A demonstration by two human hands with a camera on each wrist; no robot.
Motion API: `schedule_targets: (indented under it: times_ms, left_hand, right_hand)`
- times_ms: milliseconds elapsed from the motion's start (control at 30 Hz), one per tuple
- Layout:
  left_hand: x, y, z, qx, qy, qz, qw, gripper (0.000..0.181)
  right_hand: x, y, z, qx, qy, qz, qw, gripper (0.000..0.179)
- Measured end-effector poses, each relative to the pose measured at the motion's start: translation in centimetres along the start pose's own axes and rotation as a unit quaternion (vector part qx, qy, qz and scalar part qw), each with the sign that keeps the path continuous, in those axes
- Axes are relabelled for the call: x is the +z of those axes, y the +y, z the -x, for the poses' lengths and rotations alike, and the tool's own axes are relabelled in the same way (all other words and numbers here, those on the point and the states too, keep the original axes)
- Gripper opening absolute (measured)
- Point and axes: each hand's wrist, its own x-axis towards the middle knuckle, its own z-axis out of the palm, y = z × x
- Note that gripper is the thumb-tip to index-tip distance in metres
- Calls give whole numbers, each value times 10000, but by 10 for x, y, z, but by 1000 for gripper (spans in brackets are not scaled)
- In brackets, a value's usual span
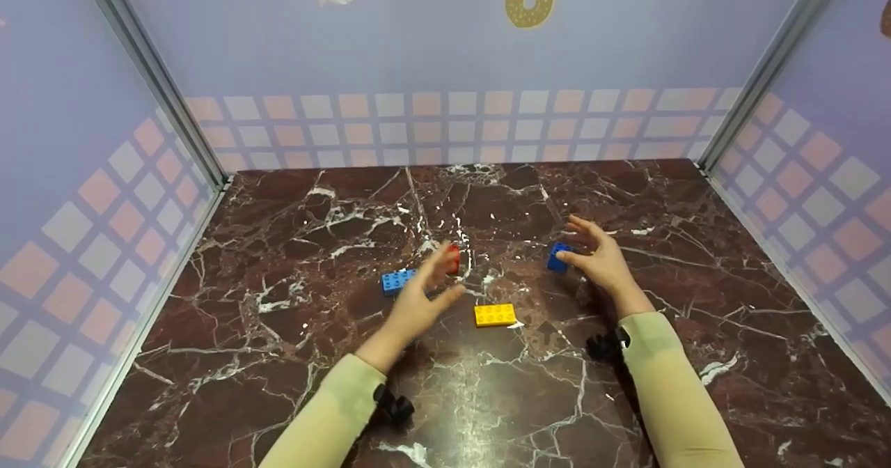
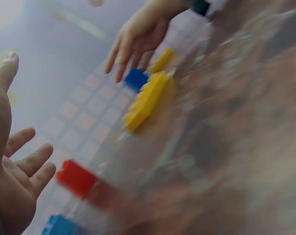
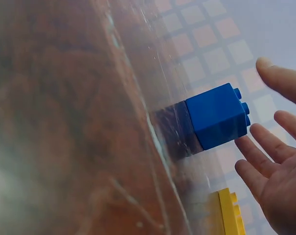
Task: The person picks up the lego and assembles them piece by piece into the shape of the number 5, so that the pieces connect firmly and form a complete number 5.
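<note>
My left hand (image 1: pixel 415 306) hovers with spread fingers by a red brick (image 1: pixel 454 260), which it partly hides in the head view. A light blue brick (image 1: pixel 397 283) lies just left of that hand. On the right, my right hand (image 1: pixel 602 262) is held above the table beside a dark blue brick (image 1: pixel 557 257), its fingers loosely extended. The right wrist view has this blue brick (image 3: pixel 218 117) upright, studs toward the fingers. Between the hands lies a yellow brick (image 1: pixel 494 315). A second yellow brick (image 2: pixel 162 60) appears near the right hand in the left wrist view.
The dark marbled table (image 1: pixel 313 384) has white veins and glossy reflections. Patterned panels stand around it: a back wall (image 1: pixel 445 50) and side walls, joined by metal corner posts (image 1: pixel 150 64). Black straps (image 1: pixel 393 407) sit at both wrists.
</note>
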Motion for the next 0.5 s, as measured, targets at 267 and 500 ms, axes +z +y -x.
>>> schedule_targets:
  times_ms: [267,500]
  left_hand:
    - [26,-8,4,-321,-550,161,9978,87]
    - [35,-12,1,-570,-733,-203,9955,85]
  right_hand:
    - [1,1,2,287,-90,343,9990,69]
    - [2,0,1,420,-239,561,9973,64]
